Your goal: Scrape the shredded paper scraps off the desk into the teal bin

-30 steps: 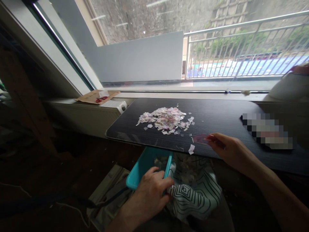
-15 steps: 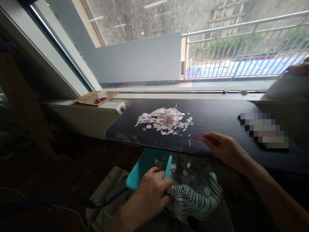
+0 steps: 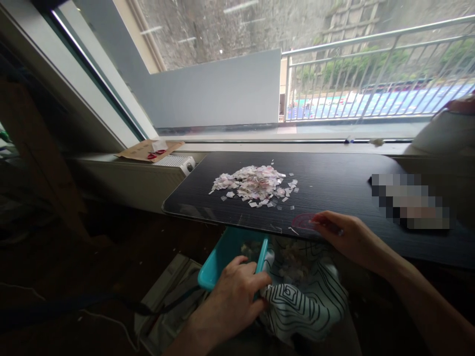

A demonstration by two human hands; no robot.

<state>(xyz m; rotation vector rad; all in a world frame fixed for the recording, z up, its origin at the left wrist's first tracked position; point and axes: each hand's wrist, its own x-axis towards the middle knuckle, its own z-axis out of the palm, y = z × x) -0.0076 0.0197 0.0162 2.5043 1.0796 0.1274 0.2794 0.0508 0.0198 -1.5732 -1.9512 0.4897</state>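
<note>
My right hand [image 3: 343,232] pinches a see-through pink protractor [image 3: 302,221] close to the near edge of the black table [image 3: 334,173]. A thin white sliver of paper [image 3: 293,230] lies just beside it. Farther back is a heap of small cut paper pieces [image 3: 256,183], with loose ones around its edge. Below the table, my left hand [image 3: 241,287] is closed over the rim of a turquoise bin [image 3: 211,269]. Against that rim sits a white cloth with black lines [image 3: 297,301], paper scraps in its fold; whether my fingers also hold the cloth is hidden.
A blurred-out object [image 3: 411,202] lies at the table's right. On the left, a brown envelope [image 3: 143,151] with red-handled scissors rests by the radiator [image 3: 163,173]. The window and its sill run behind the table. A pale cable [image 3: 111,321] trails across the dark floor.
My right hand and the protractor have moved slightly toward the table's near edge. The paper sliver has turned and shifted. My left hand keeps its grip on the bin's rim.
</note>
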